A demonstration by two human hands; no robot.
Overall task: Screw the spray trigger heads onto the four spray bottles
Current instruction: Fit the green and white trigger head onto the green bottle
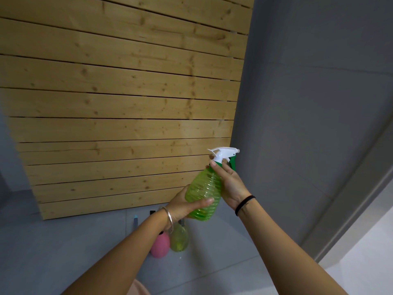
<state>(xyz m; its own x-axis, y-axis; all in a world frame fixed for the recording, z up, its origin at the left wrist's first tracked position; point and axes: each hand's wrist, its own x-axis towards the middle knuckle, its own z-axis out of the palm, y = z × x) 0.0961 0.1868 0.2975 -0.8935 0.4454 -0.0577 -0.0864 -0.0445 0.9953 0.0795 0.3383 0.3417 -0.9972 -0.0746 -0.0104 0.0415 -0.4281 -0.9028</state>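
The left hand (187, 206) gripped the green bottle (205, 193) low on its body; the right hand (230, 184) clasped its neck, directly beneath the trigger head (224, 155).

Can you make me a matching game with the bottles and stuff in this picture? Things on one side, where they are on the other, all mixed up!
Things:
1. green bottle
2. pink bottle
3. trigger head
4. silver bangle

Places:
A. down on the floor
B. around the left wrist
C. held up in the air
D. on top of the green bottle

Pairs: 1-C, 2-A, 3-D, 4-B
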